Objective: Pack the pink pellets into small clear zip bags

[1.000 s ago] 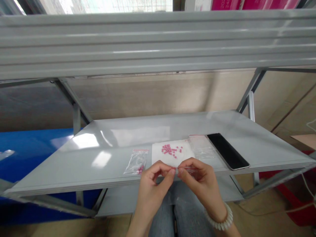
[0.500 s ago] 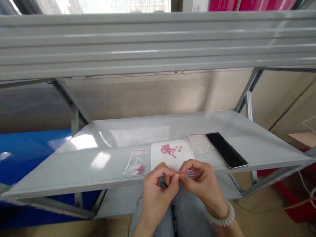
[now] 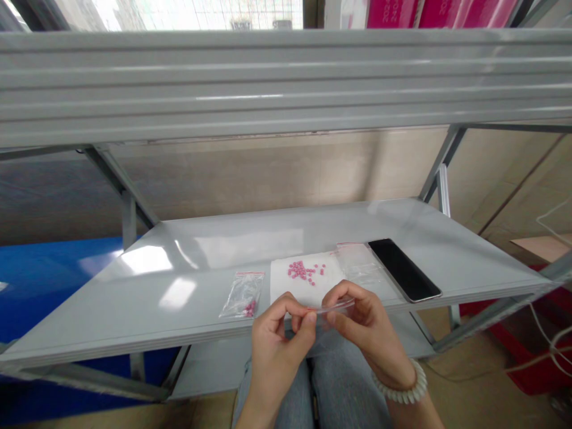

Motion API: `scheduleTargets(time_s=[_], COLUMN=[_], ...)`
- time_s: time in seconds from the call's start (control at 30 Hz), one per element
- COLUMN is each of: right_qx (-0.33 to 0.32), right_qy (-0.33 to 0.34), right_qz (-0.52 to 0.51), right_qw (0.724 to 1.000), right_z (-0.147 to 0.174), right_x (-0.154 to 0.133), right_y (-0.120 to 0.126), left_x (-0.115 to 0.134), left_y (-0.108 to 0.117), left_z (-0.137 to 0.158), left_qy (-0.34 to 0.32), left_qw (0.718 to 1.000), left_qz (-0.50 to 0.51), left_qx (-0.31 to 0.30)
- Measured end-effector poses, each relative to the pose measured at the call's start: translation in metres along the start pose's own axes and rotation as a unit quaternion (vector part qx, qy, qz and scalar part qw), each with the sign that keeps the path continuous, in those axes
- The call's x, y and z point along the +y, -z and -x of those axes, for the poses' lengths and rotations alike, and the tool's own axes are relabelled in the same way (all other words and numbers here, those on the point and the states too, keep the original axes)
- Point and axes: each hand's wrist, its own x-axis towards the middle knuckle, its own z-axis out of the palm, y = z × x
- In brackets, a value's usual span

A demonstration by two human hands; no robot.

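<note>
In front of the shelf edge, over my lap, a small clear zip bag (image 3: 328,339) with a reddish strip at its mouth is stretched between both hands. My left hand (image 3: 281,339) pinches one end of the strip between thumb and index finger. Around the other end, my right hand (image 3: 357,316) has its fingers curled, thumb and index finger slightly apart with the bag's edge between them. Several pink pellets (image 3: 298,269) lie on a white paper sheet (image 3: 277,289) just beyond. To the left rests another zip bag (image 3: 236,295) with a few pink pellets in its lower corner.
Flat zip bags (image 3: 357,262) lie right of the paper, beside a black phone (image 3: 404,269). All rest on a grey shelf (image 3: 210,256). A thick upper shelf edge (image 3: 286,83) crosses above. Metal supports (image 3: 440,173) stand at both ends.
My right hand's thumb and index finger have parted a little and moved away from the left fingertips, so more of the bag's strip shows. The view has shifted slightly.
</note>
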Motion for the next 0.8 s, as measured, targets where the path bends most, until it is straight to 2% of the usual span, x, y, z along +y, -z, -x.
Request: scheduleTargets(time_s=[0.13,0.33,0.47,0.67,0.8], right_qx=[0.021,0.037,0.051,0.11,0.165], right_qy=[-0.037,-0.016,0.011,0.076,0.087], right_qz=[-0.003,0.006,-0.012,0.07,0.11], right_qw=[0.999,0.999,0.999,0.988,0.976], right_z=[0.0,0.0,-0.001,-0.005,-0.018], right_x=[-0.006,-0.006,-0.008,-0.016,-0.024], right_y=[0.002,0.012,0.023,0.045,0.062], left_x=[-0.002,-0.001,0.0,0.002,0.004], left_y=[0.0,-0.007,-0.013,-0.024,-0.04], left_z=[0.0,-0.001,-0.007,-0.022,-0.044], left_qy=[-0.005,-0.017,-0.02,-0.013,-0.001], left_qw=[1.0,1.0,1.0,1.0,0.999], left_qz=[0.009,0.015,0.013,-0.018,-0.028], left_qx=[0.01,0.008,0.009,-0.012,-0.015])
